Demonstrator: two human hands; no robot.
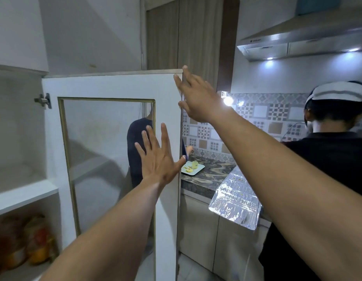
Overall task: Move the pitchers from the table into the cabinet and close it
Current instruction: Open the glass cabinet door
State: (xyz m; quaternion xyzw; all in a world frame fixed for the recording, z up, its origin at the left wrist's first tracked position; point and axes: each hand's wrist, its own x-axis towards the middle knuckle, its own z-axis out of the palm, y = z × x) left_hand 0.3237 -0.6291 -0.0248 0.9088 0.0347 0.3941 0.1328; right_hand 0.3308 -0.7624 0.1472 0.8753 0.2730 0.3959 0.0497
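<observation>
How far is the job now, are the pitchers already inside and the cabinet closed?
Not finished. The cabinet door is wide open. In hand: the left hand is spread against the door's glass side, and the right hand is at its top outer corner, apparently to swing it shut. No pitcher can be made out; the lower shelf holds blurred colourful items. Left: closing the door.

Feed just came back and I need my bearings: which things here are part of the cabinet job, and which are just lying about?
Job:
- cabinet door, open
- left hand, flat against the door
- right hand, at the door's top corner
- cabinet shelf

Lying about:
- plate on the counter
- foil sheet
- range hood
</observation>
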